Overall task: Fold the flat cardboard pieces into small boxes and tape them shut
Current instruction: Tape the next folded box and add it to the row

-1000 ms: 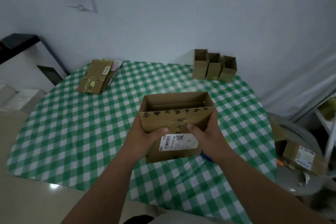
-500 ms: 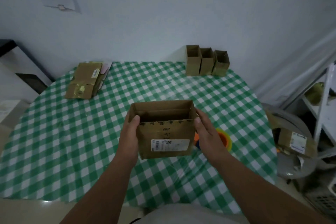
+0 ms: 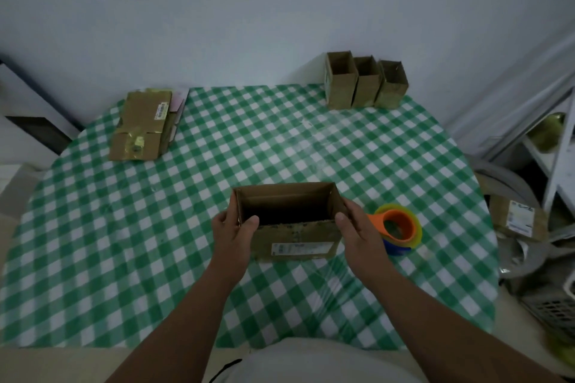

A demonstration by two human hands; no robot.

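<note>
An open-topped brown cardboard box (image 3: 295,235) with a white label on its front stands on the green checked table (image 3: 140,227), just in front of me. My left hand (image 3: 231,233) grips its left end, thumb on the front rim. My right hand (image 3: 361,233) holds the right end, fingers along the side wall and thumb at the front corner. A tape roll (image 3: 401,227) with an orange core lies right beside my right hand. The box's bottom is hidden.
A stack of flat cardboard pieces (image 3: 141,127) lies at the far left of the table. Three upright open boxes (image 3: 365,84) stand in a row at the far right by the wall. Off the table's right edge are a grey chair, another box (image 3: 518,219) and a white shelf.
The box has come down from in front of my chest onto the table. My hands shifted from its front face to its two ends, and the tape roll is now uncovered.
</note>
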